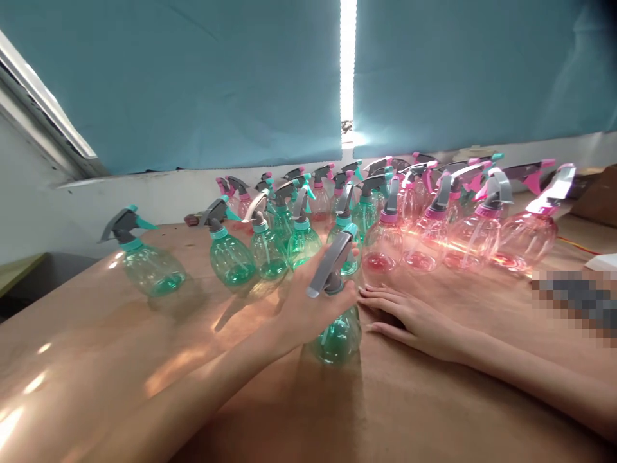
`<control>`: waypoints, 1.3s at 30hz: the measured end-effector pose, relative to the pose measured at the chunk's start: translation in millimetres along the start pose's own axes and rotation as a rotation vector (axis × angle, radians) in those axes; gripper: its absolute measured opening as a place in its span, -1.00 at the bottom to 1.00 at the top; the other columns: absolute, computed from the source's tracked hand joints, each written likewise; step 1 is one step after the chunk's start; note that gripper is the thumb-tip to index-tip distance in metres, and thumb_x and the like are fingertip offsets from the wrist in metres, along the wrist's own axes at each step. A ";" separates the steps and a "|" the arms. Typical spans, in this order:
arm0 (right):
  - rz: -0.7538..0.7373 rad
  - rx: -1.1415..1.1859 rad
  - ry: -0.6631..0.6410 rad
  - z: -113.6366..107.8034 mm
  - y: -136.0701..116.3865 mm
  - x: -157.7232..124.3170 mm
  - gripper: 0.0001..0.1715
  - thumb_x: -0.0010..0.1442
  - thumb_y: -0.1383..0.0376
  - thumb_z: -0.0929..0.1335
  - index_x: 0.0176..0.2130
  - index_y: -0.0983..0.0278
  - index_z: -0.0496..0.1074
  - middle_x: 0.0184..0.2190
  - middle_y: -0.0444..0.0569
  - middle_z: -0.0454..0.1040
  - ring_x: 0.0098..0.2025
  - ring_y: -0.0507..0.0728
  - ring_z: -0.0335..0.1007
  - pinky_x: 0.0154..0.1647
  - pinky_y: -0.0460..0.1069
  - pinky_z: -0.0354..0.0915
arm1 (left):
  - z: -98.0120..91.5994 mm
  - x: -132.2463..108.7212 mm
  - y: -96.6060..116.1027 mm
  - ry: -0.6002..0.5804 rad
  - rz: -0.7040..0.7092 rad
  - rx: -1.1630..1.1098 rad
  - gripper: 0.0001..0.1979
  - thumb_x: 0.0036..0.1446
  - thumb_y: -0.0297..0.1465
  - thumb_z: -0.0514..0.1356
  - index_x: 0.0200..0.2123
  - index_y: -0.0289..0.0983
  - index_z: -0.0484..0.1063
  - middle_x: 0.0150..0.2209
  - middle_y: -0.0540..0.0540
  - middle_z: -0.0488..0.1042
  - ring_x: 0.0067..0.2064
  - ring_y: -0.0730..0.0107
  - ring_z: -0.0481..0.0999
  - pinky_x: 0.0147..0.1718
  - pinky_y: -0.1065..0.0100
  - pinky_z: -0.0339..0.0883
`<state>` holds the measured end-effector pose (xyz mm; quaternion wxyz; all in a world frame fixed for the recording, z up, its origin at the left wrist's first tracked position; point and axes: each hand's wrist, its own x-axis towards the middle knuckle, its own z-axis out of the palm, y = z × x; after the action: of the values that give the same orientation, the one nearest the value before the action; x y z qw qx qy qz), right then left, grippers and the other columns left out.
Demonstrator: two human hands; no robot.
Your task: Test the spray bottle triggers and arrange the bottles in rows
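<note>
A clear green spray bottle point(337, 337) with a grey and teal trigger head stands on the brown table, nearest to me. My left hand point(308, 302) is wrapped around its neck, just under the spray head, with the thumb on the near side. My right hand point(414, 318) lies flat on the tabletop just right of this bottle, fingers stretched out toward it and empty. Behind my hands are more green spray bottles point(234, 260), and to their right stand pink spray bottles point(380, 251). One green spray bottle point(154, 270) is set apart at the left.
Several more spray bottles crowd the back of the brown table point(96, 360). Blue-green sheets point(216, 83) cover the window behind, with a bright gap between them. At the right are a brown box point(598, 199), a red-yellow wire and a pixelated dark object point(578, 299).
</note>
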<state>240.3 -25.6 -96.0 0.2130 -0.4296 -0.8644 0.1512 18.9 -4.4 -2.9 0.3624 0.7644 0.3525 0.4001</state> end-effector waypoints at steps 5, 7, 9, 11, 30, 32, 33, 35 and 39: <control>0.027 0.105 0.004 1.9 -25.3 2.6 -0.18 0.24 -0.04 0.34 0.32 0.24 0.10 0.26 0.20 0.28 0.27 0.38 0.22 0.23 0.33 0.23 | -7.0 -7.3 4.3 -0.005 -0.001 0.088 -0.53 0.04 -0.48 0.15 0.07 -0.22 0.37 -0.52 0.13 0.25 -0.51 0.53 0.16 -0.50 0.43 0.19; -0.002 0.179 0.020 6.4 -39.6 8.7 -0.13 0.21 -0.03 0.38 0.33 0.20 0.04 0.26 0.20 0.27 0.26 0.38 0.23 0.21 0.32 0.25 | -14.2 -13.3 6.3 0.022 0.012 0.141 -0.55 0.03 -0.49 0.15 0.05 -0.21 0.38 -0.53 0.14 0.21 -0.47 0.51 0.22 -0.46 0.42 0.23; -0.042 0.248 0.041 12.5 -55.4 19.2 -0.09 0.18 -0.02 0.41 0.33 0.16 0.01 0.28 0.18 0.25 0.26 0.38 0.23 0.17 0.31 0.28 | -24.6 -21.4 7.6 0.042 0.007 0.164 -0.54 0.05 -0.50 0.14 0.06 -0.19 0.37 -0.52 0.13 0.20 -0.42 0.47 0.31 -0.38 0.39 0.29; -0.073 0.292 0.058 19.5 -72.4 33.9 -0.04 0.16 -0.01 0.43 0.34 0.12 -0.05 0.29 0.16 0.24 0.25 0.38 0.25 0.14 0.30 0.30 | -38.5 -31.1 7.4 0.063 -0.025 0.183 -0.55 0.09 -0.49 0.14 0.08 -0.15 0.35 -0.51 0.12 0.21 -0.35 0.42 0.40 -0.34 0.38 0.33; -0.140 0.294 0.058 83.6 -183.1 191.3 -0.14 0.16 -0.05 0.42 0.27 0.27 0.14 0.18 0.21 0.36 0.11 0.34 0.39 0.01 0.20 0.33 | -211.3 -105.6 -36.7 0.479 -0.251 0.648 -0.71 0.14 -0.12 0.18 -0.22 -0.19 0.49 -0.20 -0.06 0.61 -0.18 0.18 0.58 -0.15 0.22 0.38; -0.108 0.198 0.117 74.3 -178.1 196.6 -0.27 0.20 -0.01 0.40 0.21 0.26 0.22 0.15 0.17 0.40 0.02 0.31 0.46 -0.05 0.17 0.35 | -220.5 -103.6 -39.0 0.455 -0.267 0.657 -0.66 0.14 -0.08 0.18 -0.15 -0.18 0.49 -0.16 -0.07 0.61 -0.21 0.19 0.58 -0.17 0.22 0.38; -0.067 0.148 0.153 68.3 -174.9 199.3 -0.35 0.22 0.01 0.39 0.18 0.25 0.26 0.11 0.14 0.43 -0.05 0.28 0.50 -0.10 0.16 0.37 | -225.0 -101.6 -40.2 0.440 -0.276 0.657 -0.64 0.14 -0.07 0.18 -0.13 -0.17 0.49 -0.14 -0.07 0.61 -0.23 0.18 0.58 -0.19 0.22 0.38; 0.003 0.077 0.214 55.7 -168.4 204.8 -0.49 0.28 0.06 0.35 0.12 0.25 0.31 0.06 0.10 0.47 -0.21 0.22 0.55 -0.17 0.13 0.37 | -233.9 -95.8 -42.8 0.412 -0.293 0.664 -0.61 0.13 -0.04 0.19 -0.11 -0.16 0.49 -0.14 -0.07 0.61 -0.26 0.17 0.57 -0.24 0.22 0.37; 0.084 -0.054 0.292 39.0 -162.9 216.0 -0.58 0.28 0.12 0.35 0.05 0.27 0.36 0.04 0.11 0.49 -0.16 0.25 0.54 -0.16 0.11 0.35 | -246.9 -78.8 -51.9 0.398 -0.300 0.665 -0.63 0.10 -0.07 0.21 -0.13 -0.17 0.50 -0.20 -0.08 0.61 -0.24 0.10 0.57 -0.27 0.20 0.35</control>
<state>-6.3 50.3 -5.8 0.3181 -0.4885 -0.8092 0.0727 -242.1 22.8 28.7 0.0748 0.6876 0.6331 0.3475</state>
